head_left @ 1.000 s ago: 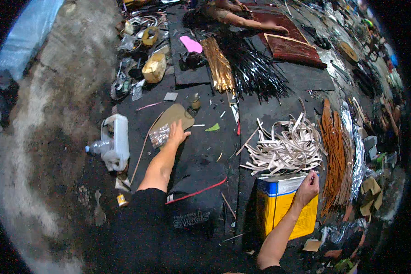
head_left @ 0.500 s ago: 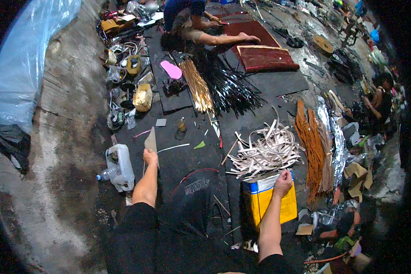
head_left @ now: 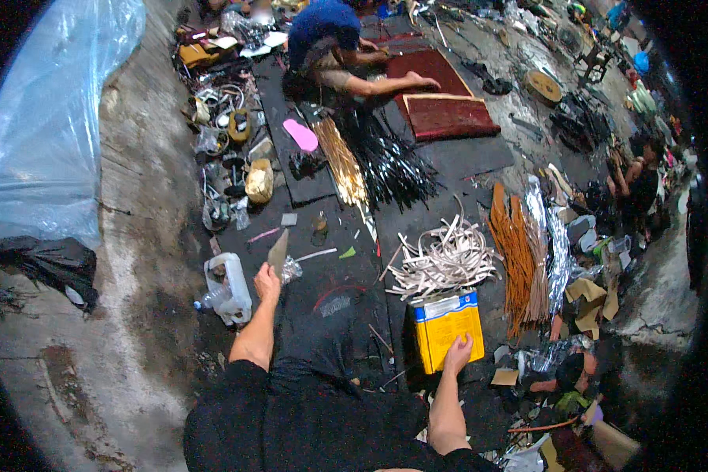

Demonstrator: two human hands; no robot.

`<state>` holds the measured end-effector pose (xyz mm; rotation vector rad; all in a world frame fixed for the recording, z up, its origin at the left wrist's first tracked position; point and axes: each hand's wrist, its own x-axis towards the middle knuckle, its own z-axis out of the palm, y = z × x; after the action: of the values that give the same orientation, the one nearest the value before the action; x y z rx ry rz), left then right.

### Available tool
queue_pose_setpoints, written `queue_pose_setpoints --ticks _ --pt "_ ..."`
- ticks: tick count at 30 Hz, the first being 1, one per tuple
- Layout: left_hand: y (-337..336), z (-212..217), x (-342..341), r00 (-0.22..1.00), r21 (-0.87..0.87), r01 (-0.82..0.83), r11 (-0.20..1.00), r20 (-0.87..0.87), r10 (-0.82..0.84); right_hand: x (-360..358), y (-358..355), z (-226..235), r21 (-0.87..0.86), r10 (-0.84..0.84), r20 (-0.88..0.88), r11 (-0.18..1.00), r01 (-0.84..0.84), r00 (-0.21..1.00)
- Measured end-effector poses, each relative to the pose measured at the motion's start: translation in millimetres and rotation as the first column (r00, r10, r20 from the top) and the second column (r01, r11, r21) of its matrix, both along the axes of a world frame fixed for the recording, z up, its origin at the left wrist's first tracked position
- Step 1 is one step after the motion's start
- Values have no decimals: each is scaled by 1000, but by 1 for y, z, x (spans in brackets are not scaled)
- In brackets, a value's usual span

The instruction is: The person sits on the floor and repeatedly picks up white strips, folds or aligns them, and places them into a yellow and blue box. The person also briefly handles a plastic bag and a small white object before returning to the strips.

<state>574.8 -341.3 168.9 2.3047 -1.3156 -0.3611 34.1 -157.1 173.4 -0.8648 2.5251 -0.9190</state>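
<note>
My left hand is closed on a flat, pointed grey-beige piece, whose tip points away from me; its material is hard to make out. Beside that hand lies a crumpled clear plastic piece. My right hand is in front of the yellow rectangular tin, its fingers apart and seemingly against the tin's near face. A blue and white band runs along the tin's upper edge. Just beyond the tin, a tangled heap of off-white strips covers the dark mat.
A translucent plastic jug stands left of my forearm. Orange-brown strips and silver strips lie right of the heap. Farther off, gold strips and black strips lie near another person by dark red sheets.
My right hand has come down from the tin's top edge to its near face, its fingers opening. My left hand still holds the pointed piece. The whole view has shifted slightly.
</note>
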Motion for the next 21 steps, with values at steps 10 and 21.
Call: queue_pose_setpoints --ticks 10,21 --pt "-42 210 -67 975 -89 99 991 -190 -115 61 29 65 497 201 421 765 -410 884" --pt "-117 396 -56 950 -502 82 861 -221 -220 79 -57 148 257 210 515 887 -384 831"
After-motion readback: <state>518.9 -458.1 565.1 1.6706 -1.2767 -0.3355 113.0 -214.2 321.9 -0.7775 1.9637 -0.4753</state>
